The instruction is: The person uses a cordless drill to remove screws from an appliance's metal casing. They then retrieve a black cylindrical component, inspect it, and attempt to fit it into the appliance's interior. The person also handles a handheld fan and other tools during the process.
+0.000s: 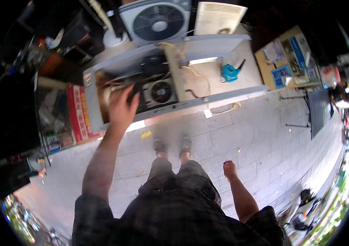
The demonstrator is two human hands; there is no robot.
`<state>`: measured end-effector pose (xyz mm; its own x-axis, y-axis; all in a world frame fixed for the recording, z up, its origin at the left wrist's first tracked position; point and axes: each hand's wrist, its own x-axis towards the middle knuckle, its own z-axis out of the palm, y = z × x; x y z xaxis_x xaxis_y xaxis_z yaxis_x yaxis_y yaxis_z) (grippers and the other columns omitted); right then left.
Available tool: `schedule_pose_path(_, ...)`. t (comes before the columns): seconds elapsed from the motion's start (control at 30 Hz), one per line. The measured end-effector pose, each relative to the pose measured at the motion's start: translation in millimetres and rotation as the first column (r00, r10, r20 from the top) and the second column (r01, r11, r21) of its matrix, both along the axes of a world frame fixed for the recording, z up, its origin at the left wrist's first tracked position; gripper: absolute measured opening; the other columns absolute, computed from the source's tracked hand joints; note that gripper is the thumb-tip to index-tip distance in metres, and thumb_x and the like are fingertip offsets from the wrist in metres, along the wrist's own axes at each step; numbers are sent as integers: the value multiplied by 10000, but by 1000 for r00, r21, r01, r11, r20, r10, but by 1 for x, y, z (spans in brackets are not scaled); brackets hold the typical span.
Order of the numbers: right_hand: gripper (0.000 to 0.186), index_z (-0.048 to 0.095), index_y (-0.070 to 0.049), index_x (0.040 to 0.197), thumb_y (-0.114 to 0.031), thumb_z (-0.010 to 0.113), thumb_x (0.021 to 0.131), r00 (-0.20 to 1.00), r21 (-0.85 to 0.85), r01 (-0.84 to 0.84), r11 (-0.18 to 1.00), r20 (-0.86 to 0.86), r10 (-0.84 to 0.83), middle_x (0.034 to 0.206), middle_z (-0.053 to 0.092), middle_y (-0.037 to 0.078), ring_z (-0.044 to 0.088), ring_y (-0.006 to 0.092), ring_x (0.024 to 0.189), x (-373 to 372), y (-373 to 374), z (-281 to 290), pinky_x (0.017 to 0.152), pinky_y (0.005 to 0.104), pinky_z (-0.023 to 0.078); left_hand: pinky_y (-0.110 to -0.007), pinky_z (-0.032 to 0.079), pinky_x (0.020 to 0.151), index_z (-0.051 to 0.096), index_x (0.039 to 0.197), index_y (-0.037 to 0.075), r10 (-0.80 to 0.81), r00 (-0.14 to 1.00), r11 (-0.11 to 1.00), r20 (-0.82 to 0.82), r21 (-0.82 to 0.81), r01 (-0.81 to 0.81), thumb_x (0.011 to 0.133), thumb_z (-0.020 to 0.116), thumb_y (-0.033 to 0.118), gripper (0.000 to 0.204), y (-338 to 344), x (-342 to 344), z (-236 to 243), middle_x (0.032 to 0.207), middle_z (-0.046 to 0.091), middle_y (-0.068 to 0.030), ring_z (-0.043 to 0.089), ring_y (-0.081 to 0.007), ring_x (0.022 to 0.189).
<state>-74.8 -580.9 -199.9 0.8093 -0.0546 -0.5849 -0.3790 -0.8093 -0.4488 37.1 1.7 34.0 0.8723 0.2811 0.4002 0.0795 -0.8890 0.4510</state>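
Red, upright rectangular sign (77,112) with yellow markings leans at the left end of an opened white air-conditioner casing (207,45) lying on the grey paved floor. Left hand (122,107), fingers spread, reaches into its dark, wire-filled left compartment. Right hand (229,169) hangs loosely curled, holding nothing. Blue blower (229,73) rests inside, near its right end.

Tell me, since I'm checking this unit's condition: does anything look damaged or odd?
Yes. The air conditioner unit lies on the pavement with its casing open, fan and loose wires exposed. The left hand reaches into it; the right hand hangs closed, apart.
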Motion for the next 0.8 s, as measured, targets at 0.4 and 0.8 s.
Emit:
schedule_pose_path(0.4,456,580,-22,1209,-284,681,850,928,-148,371,917,96,-360,1026,723,219,701,411,961,25,-128,19,849,487,557,-539,441,898,549,1019,-30,-168,536,812,-827,-425,-401,847,683,206,322,-174,-355,-190,948,558,-226,558,-430,997)
schedule_pose_path(0.8,152,730,-48,874,-104,590,856,452,-257,-863,435,-9,892,951,717,168,675,355,1005,-1,-21,-34,858,455,571,-488,517,759,650,840,22,-369,367,653,-854,-519,-551,923,639,256,249,-184,-549,-193,790,640,-138,641,-367,835)
